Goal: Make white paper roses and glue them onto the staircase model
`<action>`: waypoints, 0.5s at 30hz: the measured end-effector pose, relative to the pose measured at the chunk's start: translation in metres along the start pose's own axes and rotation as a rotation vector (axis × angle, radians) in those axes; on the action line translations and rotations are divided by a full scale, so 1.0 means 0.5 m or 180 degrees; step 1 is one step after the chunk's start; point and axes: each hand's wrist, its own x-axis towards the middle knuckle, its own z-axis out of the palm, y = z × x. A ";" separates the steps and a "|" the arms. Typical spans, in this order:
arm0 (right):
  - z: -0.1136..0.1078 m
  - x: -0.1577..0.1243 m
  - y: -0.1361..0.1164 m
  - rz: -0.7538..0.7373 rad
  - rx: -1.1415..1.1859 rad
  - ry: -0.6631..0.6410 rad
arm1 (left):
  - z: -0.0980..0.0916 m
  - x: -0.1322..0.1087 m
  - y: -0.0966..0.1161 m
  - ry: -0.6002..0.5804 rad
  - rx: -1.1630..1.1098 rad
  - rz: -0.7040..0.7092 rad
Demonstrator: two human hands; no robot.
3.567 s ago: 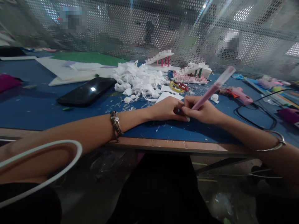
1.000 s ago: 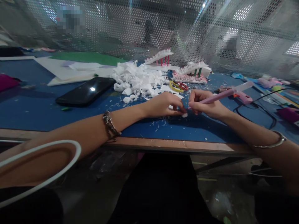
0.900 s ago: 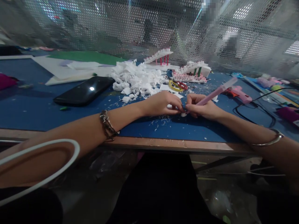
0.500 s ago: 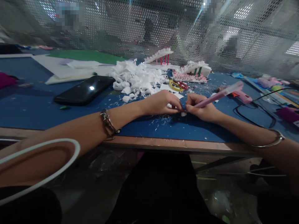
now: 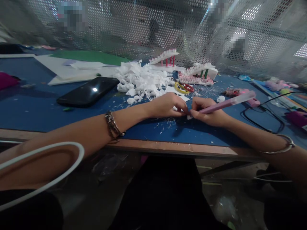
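My right hand (image 5: pixel 207 111) is closed around a slim pink pen-shaped tool (image 5: pixel 222 104) with a translucent rear end. The tool slants up to the right, and its tip is hidden at my fingers. Fingertips of my left hand (image 5: pixel 168 105) are pinched together right beside that tip. Between and just under both hands shows a small white piece (image 5: pixel 189 117), low over the blue tabletop (image 5: pixel 144 129); the left fingers appear to hold it. Tiny white shavings lie around the hands.
Behind my hands are a heap of white scraps (image 5: pixel 144 78), yellow scissor-like loops (image 5: pixel 179 88) and two small stair models, one at the right (image 5: pixel 198 75). A black phone (image 5: pixel 88 92) lies left. At right are a pink glue gun (image 5: pixel 253 101) and black cable (image 5: pixel 275 129).
The pink tool's rear end has dipped and swung slightly right, so the tool lies flatter. Both hands stay together at nearly the same place.
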 end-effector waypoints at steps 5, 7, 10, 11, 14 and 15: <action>-0.001 -0.001 -0.005 0.0020 -0.0078 0.0076 | 0.000 -0.001 0.002 0.0022 -0.0006 -0.0076; -0.002 0.000 -0.005 0.0015 -0.0034 0.0001 | 0.000 -0.001 0.003 0.0039 -0.0007 -0.0120; -0.002 0.002 -0.006 0.0028 -0.0080 -0.0071 | 0.001 0.000 0.004 0.0020 -0.0005 -0.0141; -0.003 0.003 -0.006 0.0032 -0.0071 -0.0067 | 0.001 0.000 0.004 0.0023 -0.0016 -0.0139; -0.004 0.004 -0.009 -0.0020 0.0005 -0.0150 | 0.003 0.001 0.003 0.0095 -0.0041 -0.0134; -0.004 0.005 -0.010 -0.0036 -0.0017 -0.0181 | 0.003 0.002 0.003 0.0106 -0.0045 -0.0142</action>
